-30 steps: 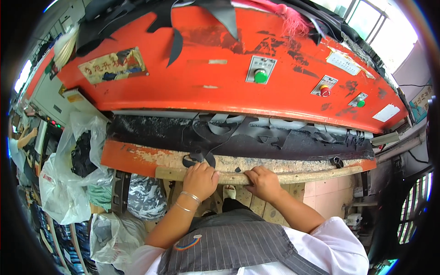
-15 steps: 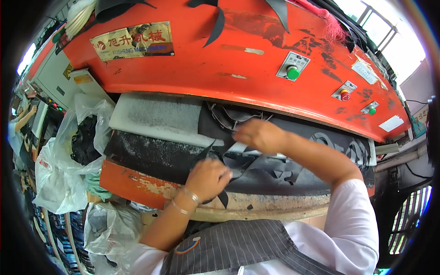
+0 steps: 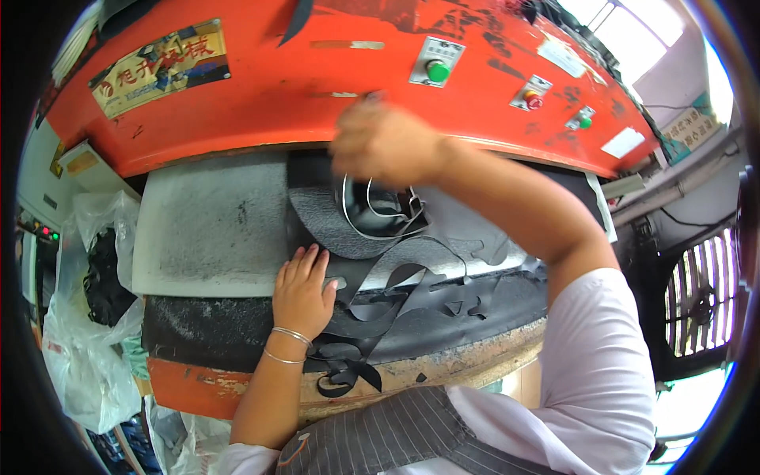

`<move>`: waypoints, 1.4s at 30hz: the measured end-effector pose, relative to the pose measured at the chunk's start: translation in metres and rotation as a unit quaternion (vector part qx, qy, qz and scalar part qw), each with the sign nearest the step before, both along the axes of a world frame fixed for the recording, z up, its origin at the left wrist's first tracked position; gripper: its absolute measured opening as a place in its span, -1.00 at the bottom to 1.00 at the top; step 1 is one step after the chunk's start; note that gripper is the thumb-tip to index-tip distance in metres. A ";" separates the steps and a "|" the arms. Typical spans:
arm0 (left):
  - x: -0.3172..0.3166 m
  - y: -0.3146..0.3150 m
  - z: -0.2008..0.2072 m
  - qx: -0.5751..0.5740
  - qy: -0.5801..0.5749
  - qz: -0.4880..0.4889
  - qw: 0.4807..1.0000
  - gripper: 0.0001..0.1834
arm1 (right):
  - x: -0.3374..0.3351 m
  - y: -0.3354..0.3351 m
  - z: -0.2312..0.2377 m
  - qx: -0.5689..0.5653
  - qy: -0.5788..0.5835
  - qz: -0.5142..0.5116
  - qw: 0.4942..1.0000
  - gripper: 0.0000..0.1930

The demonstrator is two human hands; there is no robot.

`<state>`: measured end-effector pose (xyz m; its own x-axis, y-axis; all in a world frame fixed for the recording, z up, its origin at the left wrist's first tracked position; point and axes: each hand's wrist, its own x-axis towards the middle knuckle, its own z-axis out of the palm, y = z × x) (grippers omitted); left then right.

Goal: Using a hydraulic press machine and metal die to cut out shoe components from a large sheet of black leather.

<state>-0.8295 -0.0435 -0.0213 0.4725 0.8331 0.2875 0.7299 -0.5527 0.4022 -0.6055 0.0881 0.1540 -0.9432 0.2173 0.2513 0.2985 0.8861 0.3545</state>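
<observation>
A plate (image 3: 162, 67) bore red characters; your left hand (image 3: 302, 291) splayed over the board's (image 3: 198, 229) front edge; blur hid your right hand's (image 3: 382, 144) grip.

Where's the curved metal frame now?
In the head view, the frame lies centrally on dark sheeting, below the right hand, up and right from the left hand.

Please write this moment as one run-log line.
left hand: flat, at black sheet's edge | right hand: blurred, grip unclear | metal-edged frame: on black sheet
</observation>
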 end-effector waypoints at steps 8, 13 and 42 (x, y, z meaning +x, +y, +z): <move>0.029 0.066 0.014 -0.008 -0.168 -0.030 0.985 -0.57 | 0.151 -0.064 -0.061 -0.243 0.219 -0.564 0.759 -0.79; 0.041 0.107 -0.002 -0.049 -0.159 -0.039 0.985 -0.44 | 0.167 -0.075 -0.134 -0.311 0.327 -0.603 0.657 -0.79; 0.042 0.100 0.011 -0.018 -0.127 0.010 0.992 -0.88 | 0.190 -0.140 -0.158 -0.292 0.235 -0.472 0.798 -0.24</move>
